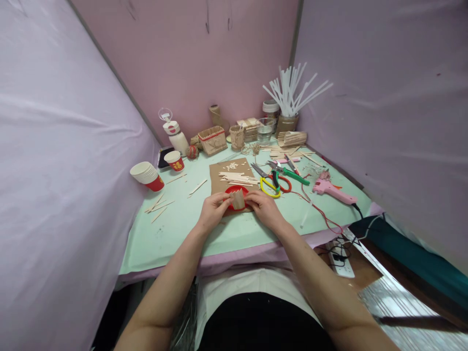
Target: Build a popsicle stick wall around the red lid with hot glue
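A small curved piece of joined flat wooden sticks (239, 200) stands over a round red dish (231, 189) near the table's front edge. At its left edge, the thumb and fingers of my left hand (215, 210) are pinched on it. My right hand (266, 208) has its fingertips closed at the opposite edge. Under the dish lies a brown cardboard sheet (216, 175). Cut wooden sticks (238, 179) and small wood bits (231, 166) rest on the cardboard just beyond my hands.
Yellow-and-red-handled scissors (269, 187), green-handled pliers (296, 176) and a pink glue gun (334, 191) lie to the right. Paper cups (148, 176) stand left. A stick basket (212, 140), a glass of water (264, 130) and white glue sticks (290, 92) are at the back.
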Motion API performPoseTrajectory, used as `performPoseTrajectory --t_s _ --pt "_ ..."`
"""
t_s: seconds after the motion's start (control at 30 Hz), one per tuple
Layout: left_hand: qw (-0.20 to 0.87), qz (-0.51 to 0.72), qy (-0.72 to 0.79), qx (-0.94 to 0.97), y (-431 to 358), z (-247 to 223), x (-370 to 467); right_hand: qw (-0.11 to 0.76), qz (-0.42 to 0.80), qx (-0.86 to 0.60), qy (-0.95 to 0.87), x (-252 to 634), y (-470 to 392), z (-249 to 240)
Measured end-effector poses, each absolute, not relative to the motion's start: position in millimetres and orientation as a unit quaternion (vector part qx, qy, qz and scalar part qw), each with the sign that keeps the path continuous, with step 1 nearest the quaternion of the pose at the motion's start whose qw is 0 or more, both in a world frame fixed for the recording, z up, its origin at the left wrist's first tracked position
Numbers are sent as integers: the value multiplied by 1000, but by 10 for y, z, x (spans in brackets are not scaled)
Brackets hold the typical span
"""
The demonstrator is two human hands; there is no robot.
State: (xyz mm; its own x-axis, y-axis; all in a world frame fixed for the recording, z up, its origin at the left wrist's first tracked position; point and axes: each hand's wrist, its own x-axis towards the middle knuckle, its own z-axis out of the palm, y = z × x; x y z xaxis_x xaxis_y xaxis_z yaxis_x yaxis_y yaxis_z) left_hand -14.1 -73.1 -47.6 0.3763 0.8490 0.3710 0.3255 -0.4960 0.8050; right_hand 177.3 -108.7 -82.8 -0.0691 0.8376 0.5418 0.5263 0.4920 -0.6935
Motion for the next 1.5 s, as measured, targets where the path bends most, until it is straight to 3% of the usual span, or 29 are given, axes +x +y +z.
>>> performPoseTrajectory --t_s 0.5,1.03,1.5 --pt "326 427 386 750 -688 -566 -140 475 160 -485 -717 1767 -1098 -826" --pt "451 382 435 680 -719 -472 -111 469 154 -484 -722 1765 -1089 -830" --pt "401 380 455 698 -714 -499 -99 468 147 -481 -726 1764 -1077 -849"
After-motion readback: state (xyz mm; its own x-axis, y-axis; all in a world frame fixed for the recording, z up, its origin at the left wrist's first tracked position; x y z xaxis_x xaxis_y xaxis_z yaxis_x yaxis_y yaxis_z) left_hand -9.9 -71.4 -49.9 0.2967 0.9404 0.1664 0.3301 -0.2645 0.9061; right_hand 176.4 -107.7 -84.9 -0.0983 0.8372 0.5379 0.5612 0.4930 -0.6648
